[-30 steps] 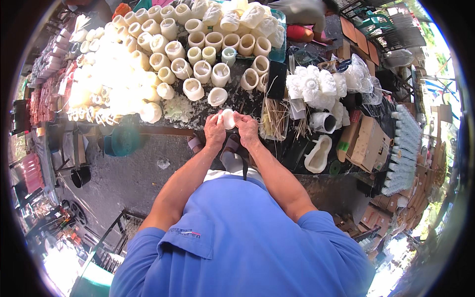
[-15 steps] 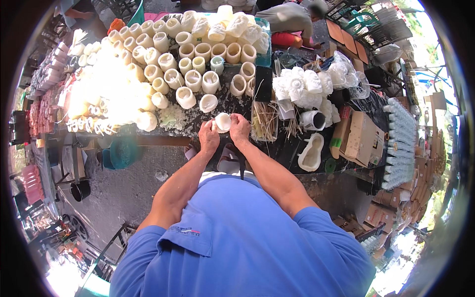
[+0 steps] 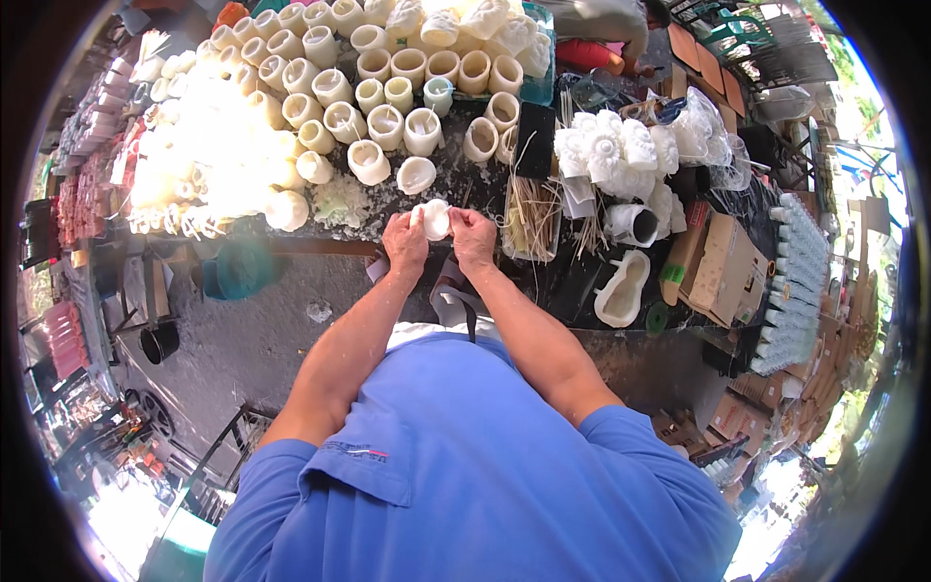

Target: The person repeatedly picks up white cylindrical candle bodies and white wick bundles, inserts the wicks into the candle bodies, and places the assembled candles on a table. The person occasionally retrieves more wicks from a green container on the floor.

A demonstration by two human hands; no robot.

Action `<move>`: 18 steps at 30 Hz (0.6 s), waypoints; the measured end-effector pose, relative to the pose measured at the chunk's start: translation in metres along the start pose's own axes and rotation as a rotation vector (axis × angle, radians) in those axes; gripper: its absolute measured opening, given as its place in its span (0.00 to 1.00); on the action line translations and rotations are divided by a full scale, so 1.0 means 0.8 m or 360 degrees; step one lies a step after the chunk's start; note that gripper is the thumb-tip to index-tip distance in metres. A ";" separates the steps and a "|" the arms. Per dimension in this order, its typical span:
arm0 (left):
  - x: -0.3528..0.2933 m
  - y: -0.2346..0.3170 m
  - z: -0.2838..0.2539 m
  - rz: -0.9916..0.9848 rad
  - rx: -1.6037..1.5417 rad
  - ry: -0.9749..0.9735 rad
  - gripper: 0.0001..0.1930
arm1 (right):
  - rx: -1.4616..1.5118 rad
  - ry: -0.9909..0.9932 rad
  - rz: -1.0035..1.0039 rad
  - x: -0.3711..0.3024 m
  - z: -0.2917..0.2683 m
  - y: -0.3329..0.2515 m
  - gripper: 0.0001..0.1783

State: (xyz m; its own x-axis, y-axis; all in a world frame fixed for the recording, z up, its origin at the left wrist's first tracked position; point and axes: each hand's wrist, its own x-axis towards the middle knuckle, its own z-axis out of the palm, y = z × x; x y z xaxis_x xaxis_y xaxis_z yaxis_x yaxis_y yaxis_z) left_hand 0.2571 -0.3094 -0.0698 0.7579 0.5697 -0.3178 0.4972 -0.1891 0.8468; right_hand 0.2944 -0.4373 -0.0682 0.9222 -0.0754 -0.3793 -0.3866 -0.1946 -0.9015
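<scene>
Just off the table's front edge, my left hand (image 3: pixel 405 239) is closed round the left side of a small white wax candle cup (image 3: pixel 435 220). Its pale round top faces up. The fingertips of my right hand (image 3: pixel 474 239) are pinched together at the cup's right edge; a finer thing between them is too small to make out. Beyond my hands, a short cream wax cup (image 3: pixel 416 176) stands closest on the dark table (image 3: pixel 448 182). Several hollow cream wax cylinders (image 3: pixel 385 126) stand in rows behind it.
Wax scraps (image 3: pixel 341 202) litter the front edge. To the right are a tray of wick-like sticks (image 3: pixel 530 228), white carved wax pieces (image 3: pixel 606 150), an oblong mould (image 3: pixel 622 289), a cardboard box (image 3: pixel 722 267) and rows of clear glasses (image 3: pixel 790 281). Another person (image 3: pixel 611 19) bends at the far side.
The view has shifted, so the table's things sit higher and mostly further right. The cup is still in my hands; my right fingers have drawn in to a pinch at its edge.
</scene>
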 end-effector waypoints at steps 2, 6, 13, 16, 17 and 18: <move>0.008 0.001 0.000 -0.0055 0.0020 0.0097 0.17 | -0.0422 0.0234 -0.0277 -0.003 0.013 -0.004 0.11; 0.024 0.011 -0.010 -0.0330 0.0247 0.0043 0.18 | -0.0618 0.0224 -0.0028 0.004 0.027 -0.010 0.12; 0.039 0.015 -0.012 -0.0326 0.0705 -0.0181 0.15 | -0.0457 0.0141 0.0456 0.025 0.019 0.022 0.18; 0.042 0.002 -0.012 -0.0300 0.0496 -0.0247 0.14 | -0.0742 0.0175 0.0367 0.029 0.014 0.036 0.19; 0.043 -0.002 -0.012 -0.0233 0.0574 -0.0251 0.14 | -0.0786 0.0155 0.0332 0.030 0.013 0.038 0.19; 0.044 -0.005 -0.014 -0.0188 0.0662 -0.0253 0.15 | -0.0828 0.0140 0.0301 0.029 0.012 0.039 0.19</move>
State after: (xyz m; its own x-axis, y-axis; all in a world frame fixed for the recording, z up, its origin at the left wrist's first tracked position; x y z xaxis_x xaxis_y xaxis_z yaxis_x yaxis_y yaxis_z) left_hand 0.2771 -0.2792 -0.0798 0.7251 0.4831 -0.4908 0.6867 -0.4539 0.5678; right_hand 0.3037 -0.4354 -0.1068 0.8428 -0.2327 -0.4853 -0.5119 -0.6251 -0.5892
